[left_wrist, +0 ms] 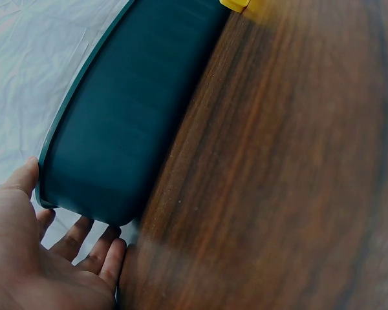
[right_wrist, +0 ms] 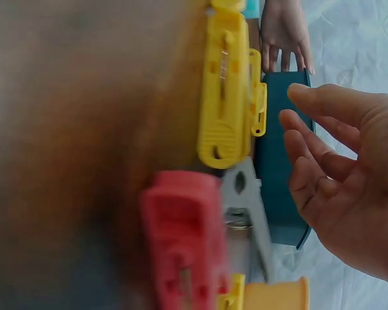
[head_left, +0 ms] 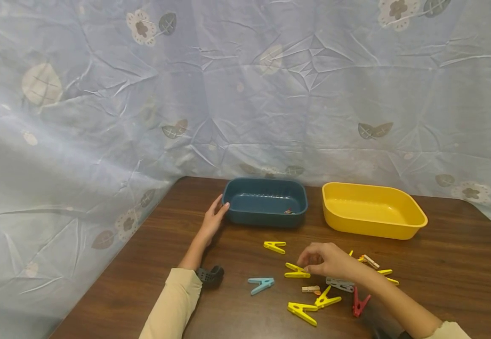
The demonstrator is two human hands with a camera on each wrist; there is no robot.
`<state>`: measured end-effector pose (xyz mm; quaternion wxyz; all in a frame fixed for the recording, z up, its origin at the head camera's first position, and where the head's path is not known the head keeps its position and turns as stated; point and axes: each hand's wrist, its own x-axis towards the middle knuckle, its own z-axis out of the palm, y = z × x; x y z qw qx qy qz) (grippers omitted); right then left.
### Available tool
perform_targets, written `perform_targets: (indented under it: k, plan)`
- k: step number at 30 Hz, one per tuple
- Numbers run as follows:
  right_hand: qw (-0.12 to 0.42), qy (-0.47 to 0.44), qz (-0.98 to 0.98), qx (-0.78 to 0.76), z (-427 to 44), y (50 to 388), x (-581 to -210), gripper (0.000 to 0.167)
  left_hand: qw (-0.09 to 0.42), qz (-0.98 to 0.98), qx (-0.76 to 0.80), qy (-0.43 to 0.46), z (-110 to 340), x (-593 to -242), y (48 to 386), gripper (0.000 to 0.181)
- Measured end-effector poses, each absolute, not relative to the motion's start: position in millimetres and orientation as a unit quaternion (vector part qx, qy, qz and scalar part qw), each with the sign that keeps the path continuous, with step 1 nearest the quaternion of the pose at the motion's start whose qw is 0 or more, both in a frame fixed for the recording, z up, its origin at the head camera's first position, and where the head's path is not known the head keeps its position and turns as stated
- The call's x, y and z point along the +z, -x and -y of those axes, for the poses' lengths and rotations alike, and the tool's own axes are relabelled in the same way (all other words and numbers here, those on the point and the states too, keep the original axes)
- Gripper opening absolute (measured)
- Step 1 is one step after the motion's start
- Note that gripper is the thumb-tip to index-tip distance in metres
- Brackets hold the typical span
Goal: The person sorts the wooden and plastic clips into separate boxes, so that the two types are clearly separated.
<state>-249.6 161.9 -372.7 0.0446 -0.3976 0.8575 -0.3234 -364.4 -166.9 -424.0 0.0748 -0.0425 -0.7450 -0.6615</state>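
Note:
At the back of the table stands a dark blue plastic bin (head_left: 266, 219), with a small clothespin-like thing (head_left: 289, 212) inside near its right end. My left hand (head_left: 213, 222) touches the bin's left end; in the left wrist view the thumb lies at the rim and the fingers reach below it. My right hand (head_left: 327, 260) hovers over scattered clothespins, fingers loosely bent with a gap to the thumb. Closest to its fingertips is a yellow clothespin (head_left: 297, 274). The right wrist view shows nothing held, and blurred yellow (right_wrist: 223, 97) and red clothespins (right_wrist: 184, 239) below.
A yellow bin (head_left: 372, 227) stands right of the blue one. Around the right hand lie another yellow clothespin (head_left: 275, 246), a light blue one (head_left: 261, 284), a grey one (head_left: 340, 284), a red one (head_left: 359, 302) and a small wooden one (head_left: 310, 289). A patterned curtain hangs behind.

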Motion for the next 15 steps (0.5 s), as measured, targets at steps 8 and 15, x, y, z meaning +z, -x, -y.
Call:
perform_targets:
  k: [8, 15]
  plan:
    - [0.085, 0.382, -0.859, -0.331, -173, 235, -387, 0.010, 0.073, 0.752, -0.654, 0.045, 167, -424, 363, 0.059]
    - [0.093, 0.391, -0.846, -0.349, -177, 228, -391, 0.010, 0.074, 0.752, -0.654, 0.047, 168, -424, 363, 0.058]
